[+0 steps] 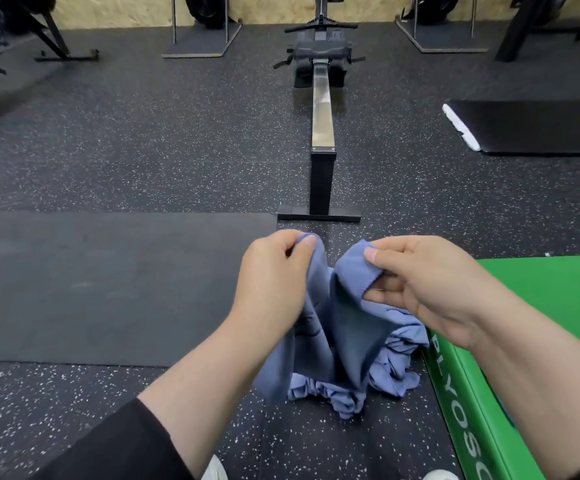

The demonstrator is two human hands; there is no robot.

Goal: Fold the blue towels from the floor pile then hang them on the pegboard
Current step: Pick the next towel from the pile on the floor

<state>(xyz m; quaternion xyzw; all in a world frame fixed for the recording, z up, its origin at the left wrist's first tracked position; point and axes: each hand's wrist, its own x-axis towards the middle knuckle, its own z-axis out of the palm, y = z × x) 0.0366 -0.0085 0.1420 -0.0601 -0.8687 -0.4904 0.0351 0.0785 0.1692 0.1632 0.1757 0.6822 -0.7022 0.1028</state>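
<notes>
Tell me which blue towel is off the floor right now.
The blue towel pinched by its top edge between the left hand and right hand; the other towels lie crumpled on the floor below.

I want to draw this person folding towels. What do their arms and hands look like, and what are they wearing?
The left hand and right hand are bare: no gloves, rings or watch show. The nails are short and plain. A black sleeve covers the left arm, pushed up so the forearm is bare. The right forearm is bare too, with only a sliver of dark sleeve at the picture's edge.
</notes>
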